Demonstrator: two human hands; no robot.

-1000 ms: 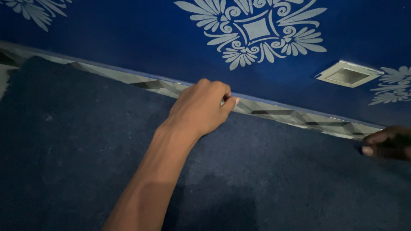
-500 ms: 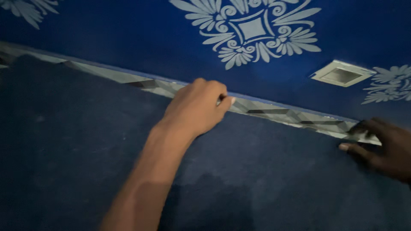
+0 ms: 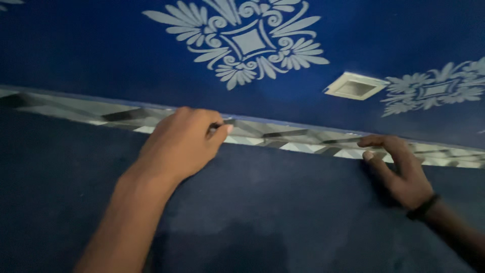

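My left hand is closed on a small dark tool at the silver border strip, to work there. My right hand, open, presses the strip flat against the wall.

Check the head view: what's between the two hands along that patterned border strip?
Only the strip itself. In the head view the grey geometric border strip runs bare between the left hand and the right hand; nothing else lies on that stretch.
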